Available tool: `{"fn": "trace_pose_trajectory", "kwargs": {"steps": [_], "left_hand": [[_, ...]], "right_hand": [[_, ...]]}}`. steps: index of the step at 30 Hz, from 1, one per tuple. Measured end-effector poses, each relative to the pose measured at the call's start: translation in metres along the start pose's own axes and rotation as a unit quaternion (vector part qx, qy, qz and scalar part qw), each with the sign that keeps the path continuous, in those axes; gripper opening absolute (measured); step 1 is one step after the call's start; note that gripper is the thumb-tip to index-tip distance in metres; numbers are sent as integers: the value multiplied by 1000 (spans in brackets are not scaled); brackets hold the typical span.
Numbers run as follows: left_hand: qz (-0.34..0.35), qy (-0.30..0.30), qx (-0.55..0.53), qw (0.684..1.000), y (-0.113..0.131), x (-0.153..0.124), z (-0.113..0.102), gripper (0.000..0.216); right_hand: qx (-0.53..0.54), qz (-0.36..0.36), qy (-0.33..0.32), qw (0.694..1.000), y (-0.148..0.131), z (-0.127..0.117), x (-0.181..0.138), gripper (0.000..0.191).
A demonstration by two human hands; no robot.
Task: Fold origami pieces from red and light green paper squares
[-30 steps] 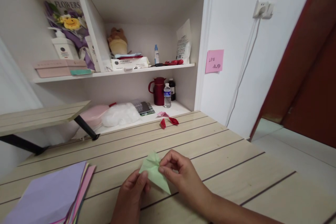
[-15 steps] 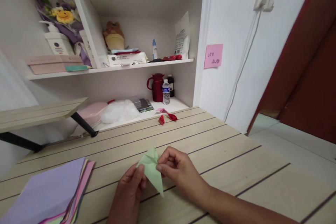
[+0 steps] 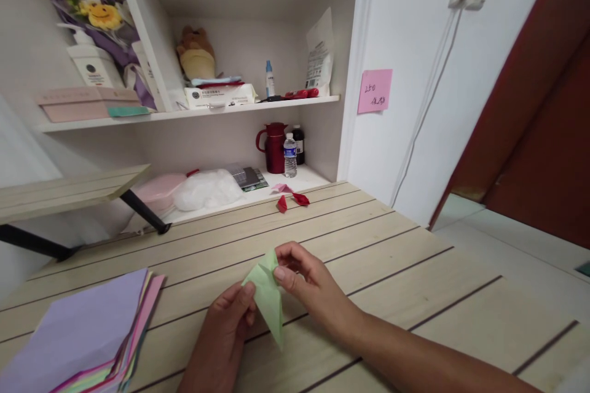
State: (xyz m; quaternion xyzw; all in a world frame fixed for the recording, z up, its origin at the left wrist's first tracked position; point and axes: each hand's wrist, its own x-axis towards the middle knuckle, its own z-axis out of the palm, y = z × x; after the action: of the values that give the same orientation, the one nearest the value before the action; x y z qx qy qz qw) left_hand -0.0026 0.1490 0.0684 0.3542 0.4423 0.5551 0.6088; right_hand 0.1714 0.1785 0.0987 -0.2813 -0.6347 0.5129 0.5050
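A folded piece of light green paper (image 3: pixel 267 296) is held above the table between both hands, with one long point hanging down. My left hand (image 3: pixel 233 313) pinches its left corner between thumb and fingers. My right hand (image 3: pixel 306 279) grips the upper right edge, thumb on the near side and fingers curled behind. Part of the paper's back is hidden by the fingers. Farther off on the table lie two small red folded paper pieces (image 3: pixel 300 199) and a pink folded paper piece (image 3: pixel 281 188).
A stack of coloured paper sheets (image 3: pixel 87 322) lies on the slatted wooden table (image 3: pixel 369 233) at the left. Behind it stands a small raised shelf (image 3: pixel 74 190) on black legs. At the back, a white cabinet holds a red jug (image 3: pixel 275 148) and a water bottle (image 3: pixel 290 156).
My right hand's fingers have loosened and spread up along the paper's top edge. The paper has turned slightly, its lower point swinging a little left. The camera view has shifted slightly.
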Motion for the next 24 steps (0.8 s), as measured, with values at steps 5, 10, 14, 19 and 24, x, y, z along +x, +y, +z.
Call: {"fn": "trace_pose_trajectory", "kwargs": {"steps": [5, 10, 14, 19, 24], "left_hand": [[0, -8, 7, 1000, 0, -1, 0, 33], [-1, -9, 18, 1000, 2, -1, 1, 34], [2, -10, 20, 1000, 3, -1, 2, 33], [14, -13, 23, 1000, 2, 2, 2, 36], [18, -20, 26, 999, 4, 3, 1, 39]], "right_hand": [[13, -1, 0, 1000, 2, 0, 1, 19], [42, 14, 10, 999, 4, 1, 3, 15], [15, 27, 40, 999, 5, 4, 5, 13], [3, 44, 26, 999, 5, 5, 5, 18], [32, 54, -31, 998, 10, 7, 4, 14]]}}
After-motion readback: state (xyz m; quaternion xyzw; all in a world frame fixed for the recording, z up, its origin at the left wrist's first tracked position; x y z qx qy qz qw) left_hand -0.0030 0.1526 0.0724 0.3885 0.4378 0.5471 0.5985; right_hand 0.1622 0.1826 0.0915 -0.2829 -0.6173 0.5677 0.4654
